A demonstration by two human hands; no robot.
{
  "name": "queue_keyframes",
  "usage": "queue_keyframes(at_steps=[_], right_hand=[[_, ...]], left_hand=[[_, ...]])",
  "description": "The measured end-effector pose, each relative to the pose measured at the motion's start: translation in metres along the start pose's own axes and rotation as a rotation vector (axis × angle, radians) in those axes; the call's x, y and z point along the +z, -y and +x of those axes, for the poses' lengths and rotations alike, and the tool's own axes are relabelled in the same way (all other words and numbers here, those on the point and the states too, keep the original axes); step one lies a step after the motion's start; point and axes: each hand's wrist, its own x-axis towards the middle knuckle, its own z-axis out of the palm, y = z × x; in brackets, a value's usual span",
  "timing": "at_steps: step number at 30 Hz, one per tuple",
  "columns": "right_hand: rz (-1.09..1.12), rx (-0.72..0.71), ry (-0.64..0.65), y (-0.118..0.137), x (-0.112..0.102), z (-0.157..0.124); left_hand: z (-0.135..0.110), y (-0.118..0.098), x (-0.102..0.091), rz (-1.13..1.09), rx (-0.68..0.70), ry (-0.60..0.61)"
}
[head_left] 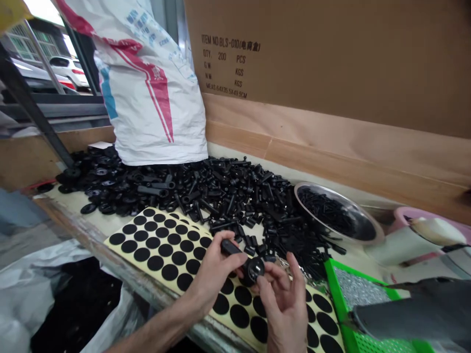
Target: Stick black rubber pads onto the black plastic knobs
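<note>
My left hand (213, 267) is closed around the stem of a black plastic part (247, 264) with a round head, held just above a yellow sheet of black round stickers (162, 245). My right hand (285, 294) pinches the round head of the same part from the right. Both hands hover over the near edge of the table. Behind them lies a large heap of black plastic pieces (206, 191).
A steel bowl (336, 213) holding small black screws stands at the right. A green tray (333, 279) with small silver parts is at the front right, with a grey tool (412, 309) over it. A white woven sack (150, 93) and a big cardboard box (331, 54) stand behind.
</note>
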Motion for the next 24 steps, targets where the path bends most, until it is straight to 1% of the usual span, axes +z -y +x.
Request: queue_keyframes(at_steps=[2, 4, 5, 7, 9, 11, 13, 16, 17, 18, 19, 22, 24], right_hand=[[0.024, 0.022, -0.001, -0.005, 0.001, 0.000], [0.035, -0.005, -0.022, -0.009, 0.003, 0.002], [0.041, -0.025, -0.033, -0.010, 0.005, 0.003], [0.054, -0.039, -0.047, -0.011, 0.008, 0.005], [0.064, -0.004, -0.056, -0.010, 0.010, 0.004], [0.050, 0.052, -0.053, -0.008, 0.010, 0.002], [-0.007, 0.078, -0.076, -0.005, 0.005, 0.001], [-0.135, 0.031, -0.195, 0.000, -0.010, 0.005], [-0.159, 0.016, -0.215, 0.001, -0.015, 0.007], [-0.170, 0.019, -0.206, 0.002, -0.019, 0.009], [-0.168, 0.042, -0.168, 0.002, -0.023, 0.010], [-0.145, 0.187, -0.006, 0.002, -0.027, 0.009], [-0.152, 0.257, 0.052, 0.000, -0.027, 0.007]], left_hand=[[0.002, -0.004, 0.004, 0.061, 0.056, -0.033], [0.005, -0.003, 0.006, -0.019, 0.028, -0.043], [0.006, -0.001, 0.007, -0.080, -0.011, -0.022], [0.007, 0.005, 0.007, -0.184, -0.093, 0.060], [0.007, 0.007, 0.005, -0.195, -0.117, 0.124], [0.006, 0.005, 0.002, -0.097, -0.092, 0.117], [0.005, 0.000, -0.001, 0.038, -0.062, 0.074], [0.004, -0.007, -0.003, 0.179, -0.047, 0.023], [0.005, -0.008, -0.003, 0.207, -0.047, 0.009], [0.005, -0.008, -0.003, 0.230, -0.053, 0.004], [0.006, -0.007, -0.003, 0.249, -0.060, 0.008], [0.007, -0.003, -0.004, 0.297, -0.065, 0.041], [0.008, 0.001, -0.004, 0.325, -0.065, 0.062]])
